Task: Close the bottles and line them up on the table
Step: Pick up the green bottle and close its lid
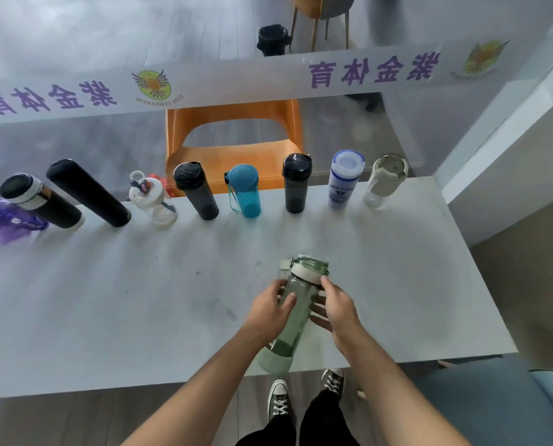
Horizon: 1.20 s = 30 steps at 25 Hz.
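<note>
A green bottle (296, 304) is held above the near part of the white counter (140, 300), tilted with its lidded top away from the person. It is clasped around the body by the left hand (273, 305), whose grip is closed on it; the right hand (334, 305) is laid against its other side with fingers fairly straight. Eight other bottles (246, 191) are lined up along the far edge.
</note>
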Motion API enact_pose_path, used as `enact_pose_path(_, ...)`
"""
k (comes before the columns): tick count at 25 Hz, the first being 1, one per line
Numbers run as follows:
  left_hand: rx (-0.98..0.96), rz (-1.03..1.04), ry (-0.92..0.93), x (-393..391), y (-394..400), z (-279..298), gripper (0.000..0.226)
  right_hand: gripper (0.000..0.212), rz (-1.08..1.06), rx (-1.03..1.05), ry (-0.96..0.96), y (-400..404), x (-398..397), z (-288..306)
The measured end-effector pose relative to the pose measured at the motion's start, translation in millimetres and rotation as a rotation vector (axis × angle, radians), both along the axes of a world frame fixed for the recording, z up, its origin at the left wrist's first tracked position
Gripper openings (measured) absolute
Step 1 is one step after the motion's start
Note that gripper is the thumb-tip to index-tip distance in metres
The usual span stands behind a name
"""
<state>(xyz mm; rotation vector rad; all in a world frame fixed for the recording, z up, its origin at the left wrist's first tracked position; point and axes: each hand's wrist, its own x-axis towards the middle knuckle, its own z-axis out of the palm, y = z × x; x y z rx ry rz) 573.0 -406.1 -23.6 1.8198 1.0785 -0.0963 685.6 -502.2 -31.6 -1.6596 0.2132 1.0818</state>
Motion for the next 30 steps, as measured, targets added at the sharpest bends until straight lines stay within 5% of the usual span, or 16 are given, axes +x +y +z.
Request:
enact_pose_path(10, -0.099, 0.231, -0.335, -40.6, -5.1, 44.2, 0.037, 0.031, 0.148, 0.154, -0.32, -7.8, -37.5, 61.4)
enact_pose_path(19, -0.227, 0.495, -0.424, -88.9, -14.8, 37.8, 0.056, 0.033, 0.348, 0.148, -0.284, -8.2, -77.9, 52.3)
enact_pose_path(24, -0.23, 0.398, -0.446, -72.4, -18.6, 35.1, 0.04, 0.023, 0.213, 0.216, -0.178, -22.7, -73.1, 62.8)
enact_pose_path(30, -0.282, 0.224, -0.438, 3.8, -37.5, 35.7, 0.029, 0.022, 0.026, 0.18, -0.301, -50.8, -14.4, 64.9)
